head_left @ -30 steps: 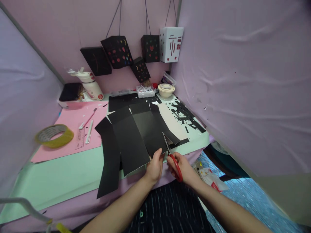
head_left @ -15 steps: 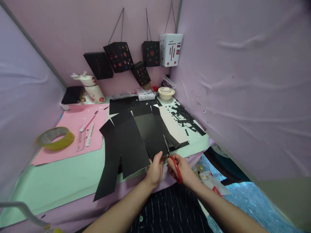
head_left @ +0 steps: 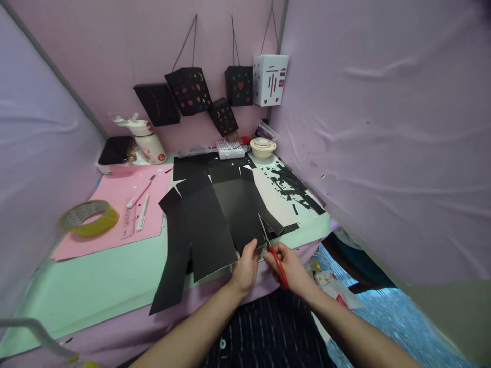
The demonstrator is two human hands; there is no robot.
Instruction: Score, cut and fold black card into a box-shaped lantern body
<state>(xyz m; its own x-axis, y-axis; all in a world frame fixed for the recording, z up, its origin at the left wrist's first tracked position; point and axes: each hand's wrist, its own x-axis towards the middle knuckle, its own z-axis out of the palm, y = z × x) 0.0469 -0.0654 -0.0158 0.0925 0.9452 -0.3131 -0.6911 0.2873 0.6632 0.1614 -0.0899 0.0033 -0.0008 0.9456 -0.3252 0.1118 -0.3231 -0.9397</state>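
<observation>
While the left hand [head_left: 244, 268] pinches the black paper [head_left: 215, 217] at the table [head_left: 95, 286] edge and the right hand [head_left: 289, 266] grips red scissors [head_left: 273, 248], mid-cut; next, snip slowly, keeping paper flat.

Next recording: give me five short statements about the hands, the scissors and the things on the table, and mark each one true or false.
1. The right hand holds red-handled scissors. True.
2. The left hand rests on the pink sheet. False: it pinches the near edge of the black paper; the pink sheet lies far to the left.
3. The scissor blades point away from the person, into the black paper. True.
4. The yellow tape roll hangs on the wall. False: it lies at the pink sheet's left edge; paper lanterns hang on the wall.
5. Black scraps lie along the table's right side. True.
</observation>
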